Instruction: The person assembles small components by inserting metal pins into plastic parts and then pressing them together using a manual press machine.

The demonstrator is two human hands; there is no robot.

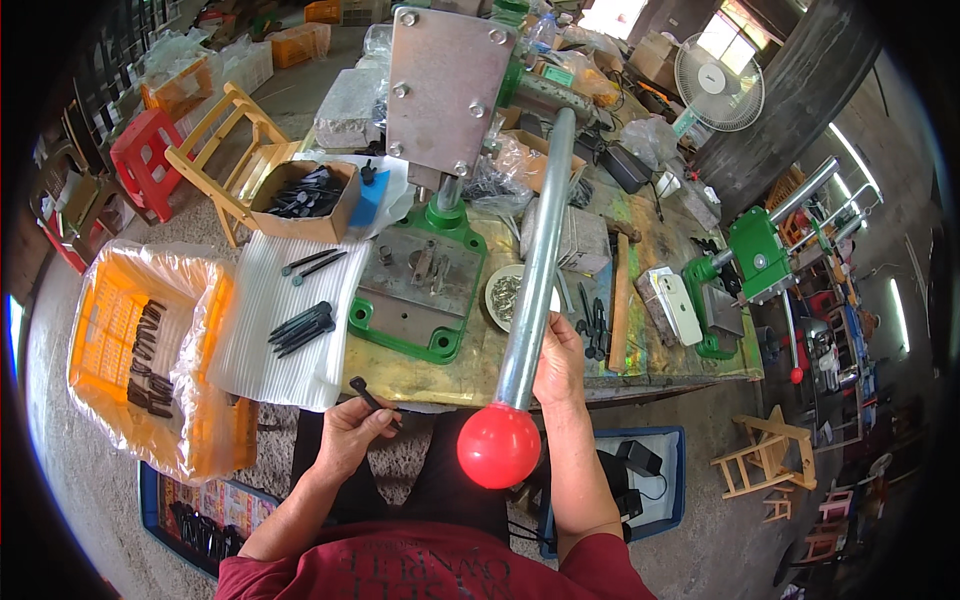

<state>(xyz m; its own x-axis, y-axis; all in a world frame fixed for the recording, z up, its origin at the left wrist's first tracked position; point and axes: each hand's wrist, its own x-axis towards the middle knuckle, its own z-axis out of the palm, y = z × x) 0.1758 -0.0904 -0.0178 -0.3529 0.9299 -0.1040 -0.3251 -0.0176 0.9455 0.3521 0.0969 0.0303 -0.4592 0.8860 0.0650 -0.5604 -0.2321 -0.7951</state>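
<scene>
My left hand [352,432] pinches a black plastic rod [374,400] with a wider head, just off the table's front edge. Behind the press's metal lever [540,260], my right hand [562,368] has its fingers curled together; the lever partly covers them, and what they hold cannot be made out. A bowl of small metal pieces [505,297] stands just beyond that hand. The green hand press [445,345] has a steel plate and a small fixture [425,268] on its base. Similar black rods [302,328] lie on white foam sheet [270,370] to the left.
The lever's red ball knob [499,446] hangs close to both forearms. A cardboard box of black parts [305,195] and a lined orange crate [95,345] stand left. Right are a wooden strip [620,305], a phone [678,308] and a second green press [757,258].
</scene>
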